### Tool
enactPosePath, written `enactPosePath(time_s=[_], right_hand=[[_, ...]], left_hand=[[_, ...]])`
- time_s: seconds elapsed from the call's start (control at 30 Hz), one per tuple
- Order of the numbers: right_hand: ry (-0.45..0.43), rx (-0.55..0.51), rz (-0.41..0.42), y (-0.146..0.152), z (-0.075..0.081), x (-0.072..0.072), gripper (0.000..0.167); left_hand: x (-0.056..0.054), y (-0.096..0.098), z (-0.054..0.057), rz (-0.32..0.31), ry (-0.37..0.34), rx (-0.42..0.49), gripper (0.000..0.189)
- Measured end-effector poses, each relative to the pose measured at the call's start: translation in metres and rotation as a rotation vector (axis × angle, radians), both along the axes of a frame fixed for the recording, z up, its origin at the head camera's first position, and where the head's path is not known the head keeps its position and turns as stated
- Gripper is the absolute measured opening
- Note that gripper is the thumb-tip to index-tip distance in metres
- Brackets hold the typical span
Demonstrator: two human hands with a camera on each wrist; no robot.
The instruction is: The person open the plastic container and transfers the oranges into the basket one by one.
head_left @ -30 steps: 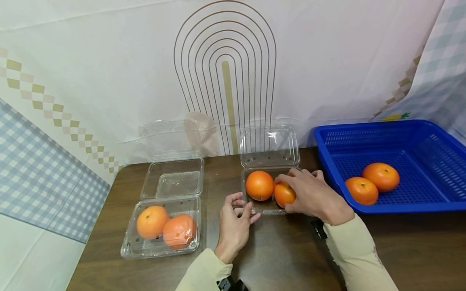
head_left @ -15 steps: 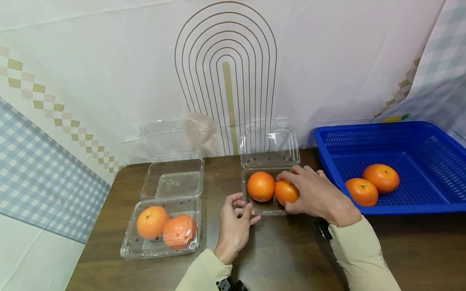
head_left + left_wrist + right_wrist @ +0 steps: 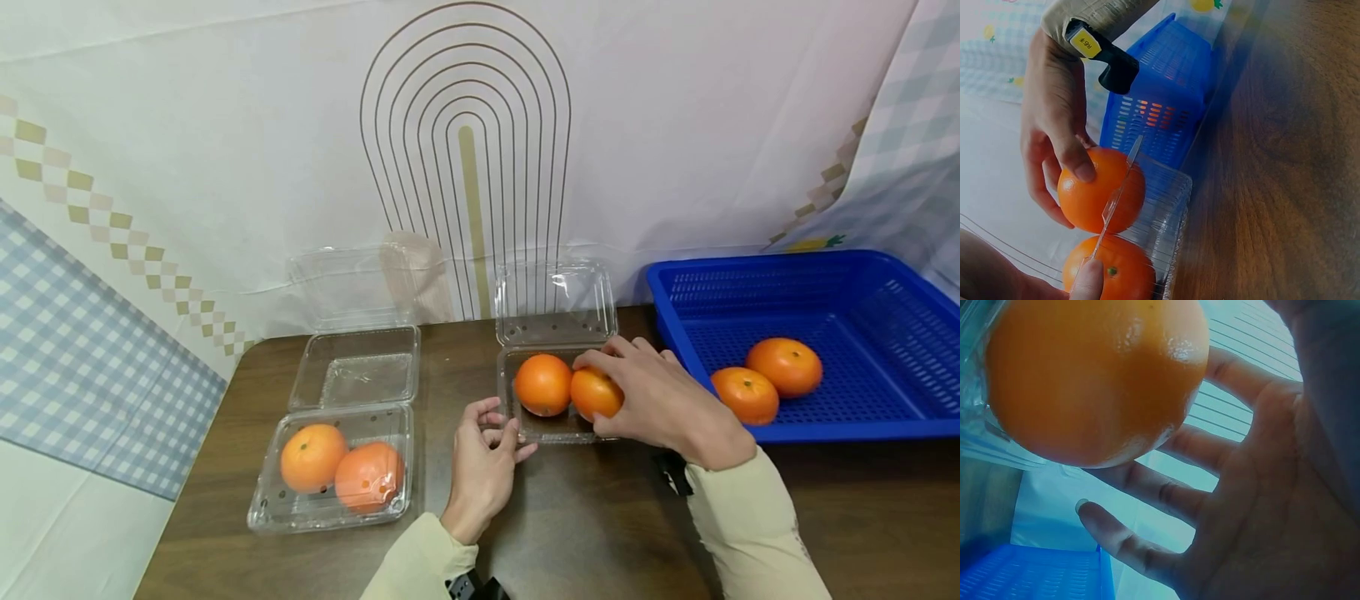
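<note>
My right hand (image 3: 663,408) holds an orange (image 3: 596,395) with its fingers curled round the fruit, in the right half of an opened clear plastic clamshell box (image 3: 555,437). Another orange (image 3: 543,385) sits right beside it on the left. The left hand (image 3: 482,471) pinches the box's front left corner; in the left wrist view its thumb (image 3: 1088,281) lies on the rim, before the nearer orange. In the right wrist view the held orange (image 3: 1097,381) fills the top, the fingers spread around its far side. The box's lid (image 3: 555,296) stands up against the back cloth.
A blue basket (image 3: 870,342) with two oranges (image 3: 783,367) stands at the right. At the left, a closed clamshell box (image 3: 272,510) holds two oranges (image 3: 369,477). Behind it is an opened clamshell box (image 3: 360,379). A patterned cloth backs the wooden table (image 3: 570,533).
My right hand has shifted slightly to the right with the orange in its grasp. The orange beside it has also moved a little to the right. The left hand stays put.
</note>
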State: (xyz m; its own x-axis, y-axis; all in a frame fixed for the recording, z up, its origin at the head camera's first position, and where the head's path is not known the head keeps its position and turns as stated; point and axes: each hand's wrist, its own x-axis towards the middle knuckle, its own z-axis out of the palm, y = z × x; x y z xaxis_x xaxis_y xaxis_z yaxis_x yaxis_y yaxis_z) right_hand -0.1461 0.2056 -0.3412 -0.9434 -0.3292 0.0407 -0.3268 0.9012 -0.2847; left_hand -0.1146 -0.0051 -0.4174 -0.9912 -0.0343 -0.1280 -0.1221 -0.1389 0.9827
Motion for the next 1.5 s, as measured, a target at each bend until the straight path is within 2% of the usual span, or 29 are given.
enactPosePath(time_s=[0.67, 0.97, 1.5], right_hand=[[0.035, -0.004, -0.01, 0.009, 0.014, 0.008, 0.06], [0.001, -0.037, -0.025, 0.016, 0.022, 0.013, 0.062], [0.04, -0.032, -0.047, 0.024, 0.031, 0.02, 0.06]], left_hand=[[0.001, 0.0, 0.001, 0.001, 0.01, 0.006, 0.039], [0.0, 0.0, 0.0, -0.004, 0.006, -0.007, 0.04], [0.0, 0.0, -0.001, -0.004, 0.013, -0.002, 0.039]])
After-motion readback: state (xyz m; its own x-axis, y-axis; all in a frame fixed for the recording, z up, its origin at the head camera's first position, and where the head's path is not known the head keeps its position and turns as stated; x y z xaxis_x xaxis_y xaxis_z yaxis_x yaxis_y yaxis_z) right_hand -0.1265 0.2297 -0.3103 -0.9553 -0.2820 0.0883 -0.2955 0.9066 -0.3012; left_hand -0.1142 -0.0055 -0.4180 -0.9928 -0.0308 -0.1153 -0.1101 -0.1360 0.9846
